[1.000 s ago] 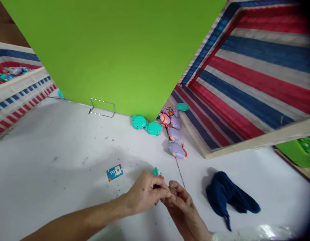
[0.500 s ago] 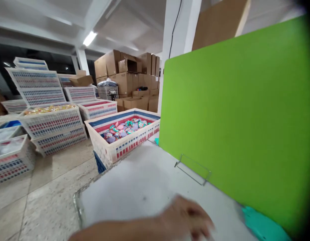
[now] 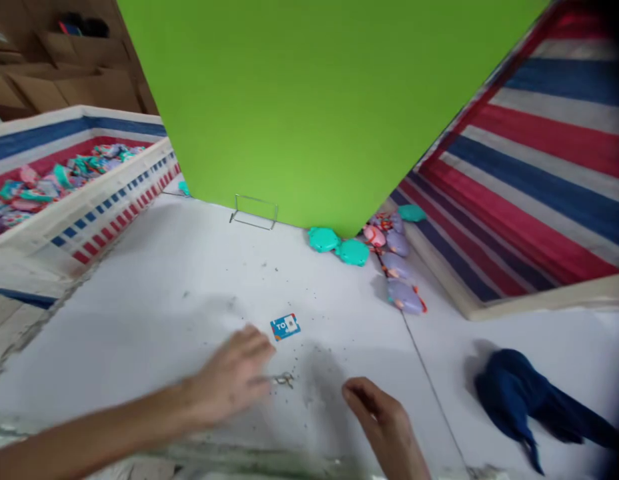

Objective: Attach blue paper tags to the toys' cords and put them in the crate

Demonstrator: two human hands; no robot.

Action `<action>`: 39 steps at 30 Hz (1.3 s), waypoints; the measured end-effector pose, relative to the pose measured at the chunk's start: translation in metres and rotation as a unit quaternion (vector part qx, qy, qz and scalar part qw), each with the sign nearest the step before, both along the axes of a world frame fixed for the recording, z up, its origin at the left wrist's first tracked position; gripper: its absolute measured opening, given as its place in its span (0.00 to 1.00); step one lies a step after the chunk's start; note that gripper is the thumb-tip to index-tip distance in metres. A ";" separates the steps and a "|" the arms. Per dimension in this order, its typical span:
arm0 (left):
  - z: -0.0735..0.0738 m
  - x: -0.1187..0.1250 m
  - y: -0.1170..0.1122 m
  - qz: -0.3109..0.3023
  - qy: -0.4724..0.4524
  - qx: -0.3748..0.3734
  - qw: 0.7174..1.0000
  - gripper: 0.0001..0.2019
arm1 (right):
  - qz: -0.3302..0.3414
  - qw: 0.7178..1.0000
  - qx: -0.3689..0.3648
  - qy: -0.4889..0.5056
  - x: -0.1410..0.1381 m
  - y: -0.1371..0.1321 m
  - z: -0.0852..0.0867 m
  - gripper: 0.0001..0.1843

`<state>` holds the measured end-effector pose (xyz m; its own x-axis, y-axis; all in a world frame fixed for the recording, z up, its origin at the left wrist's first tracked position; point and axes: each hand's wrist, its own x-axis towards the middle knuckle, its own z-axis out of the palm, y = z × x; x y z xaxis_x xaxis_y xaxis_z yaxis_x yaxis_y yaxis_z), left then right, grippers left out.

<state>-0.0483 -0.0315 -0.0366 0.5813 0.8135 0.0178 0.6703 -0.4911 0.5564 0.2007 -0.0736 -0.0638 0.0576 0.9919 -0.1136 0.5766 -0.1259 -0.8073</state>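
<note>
My left hand, smeared by motion, hovers low over the white table with its thumb apart from its fingers and nothing visible in it. Just beyond its fingertips lies a small blue card with white lettering. A thin metal piece with loops, perhaps small scissors, lies beside the thumb, partly hidden. My right hand is at the front of the table, fingers curled towards the thumb, with nothing showing between them. Rounded turquoise pieces and purple pieces lie farther back.
A green panel stands at the table's back, with a wire bracket at its foot. A striped-lined crate lies tilted on the right, a dark blue cloth before it. Another crate on the left holds many colourful pieces.
The view has swung right and down, bringing the right-hand crate, blue cloth, card and my right hand into sight. My left hand now appears farther left, over the table.
</note>
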 end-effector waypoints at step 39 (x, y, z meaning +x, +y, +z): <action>-0.006 0.070 -0.015 0.082 -0.161 -0.256 0.950 0.13 | -0.079 0.994 0.060 -0.037 0.000 -0.016 0.018 0.09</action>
<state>0.0215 -0.0462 -0.0424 0.4770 0.8429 -0.2490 0.4684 -0.0042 0.8835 0.2010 -0.0893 -0.0461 0.2170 0.9760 0.0155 0.6153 -0.1244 -0.7784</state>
